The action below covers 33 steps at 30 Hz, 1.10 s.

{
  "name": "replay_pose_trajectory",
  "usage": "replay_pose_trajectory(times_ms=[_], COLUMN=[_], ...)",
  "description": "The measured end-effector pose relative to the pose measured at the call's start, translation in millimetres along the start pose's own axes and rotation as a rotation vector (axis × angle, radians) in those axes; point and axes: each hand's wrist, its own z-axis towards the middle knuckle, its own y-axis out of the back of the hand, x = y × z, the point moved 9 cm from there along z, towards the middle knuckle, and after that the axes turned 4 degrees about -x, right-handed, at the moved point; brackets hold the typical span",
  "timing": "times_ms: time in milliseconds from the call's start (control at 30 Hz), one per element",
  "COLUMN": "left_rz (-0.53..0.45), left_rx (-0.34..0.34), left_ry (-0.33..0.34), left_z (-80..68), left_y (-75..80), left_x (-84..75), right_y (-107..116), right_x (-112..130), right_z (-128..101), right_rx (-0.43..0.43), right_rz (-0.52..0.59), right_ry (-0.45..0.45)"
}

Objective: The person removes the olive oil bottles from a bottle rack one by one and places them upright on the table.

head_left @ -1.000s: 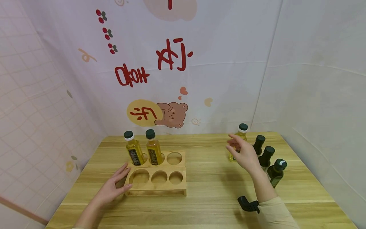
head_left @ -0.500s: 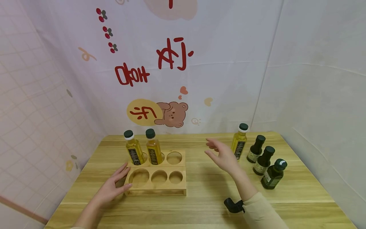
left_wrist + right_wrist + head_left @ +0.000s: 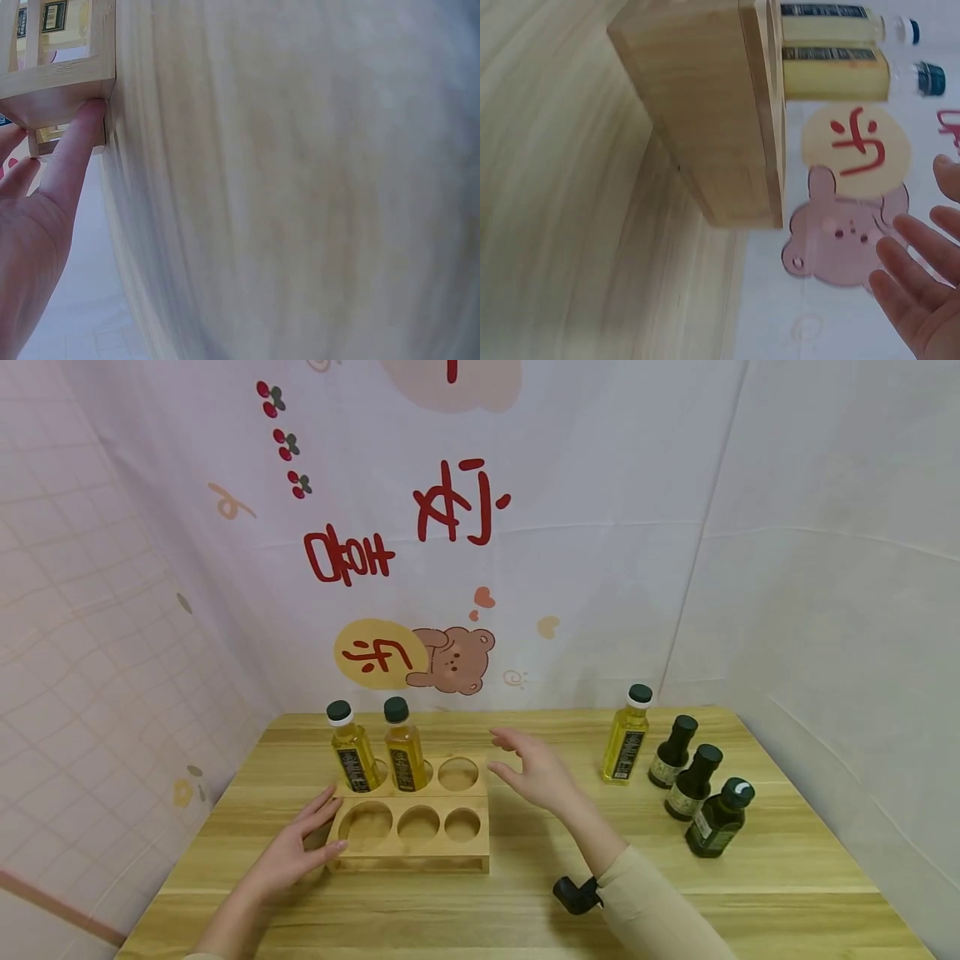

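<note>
A two-tier wooden rack (image 3: 467, 793) with round holes stands on the table. Two yellow oil bottles with dark green caps, the left one (image 3: 354, 756) with a white neck ring and the other (image 3: 406, 753) beside it, sit upright in its back row. My left hand (image 3: 288, 860) rests against the rack's left end, fingers extended. In the left wrist view, a fingertip touches the rack's side wall (image 3: 56, 105) low down. My right hand (image 3: 536, 772), holding nothing, hovers just right of the back row, fingers spread apart in the right wrist view.
A third yellow oil bottle (image 3: 627, 739) stands at the back right. Beside it are two slim dark bottles, one (image 3: 672, 752) behind the other (image 3: 692, 783), and a wider dark bottle (image 3: 716, 818) in front. A printed cloth (image 3: 600, 527) hangs behind the table.
My right hand has moved left, from in front of the third yellow bottle to beside the rack, carrying nothing. My left hand has stayed at the rack's left end.
</note>
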Motion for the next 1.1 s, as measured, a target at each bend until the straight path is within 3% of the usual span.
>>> replay_pose_trajectory(times_ms=[467, 1100], left_rz=[-0.02, -0.064], left_rx=[-0.006, -0.027], left_ry=[-0.02, -0.035], left_z=[-1.3, -1.7], left_y=[1.3, 1.8], left_x=[-2.9, -5.5], right_y=[-42, -67], right_x=[36, 51], right_z=[42, 82], right_rx=[0.097, 0.101], right_rz=[0.046, 0.211], right_ry=[0.042, -0.098])
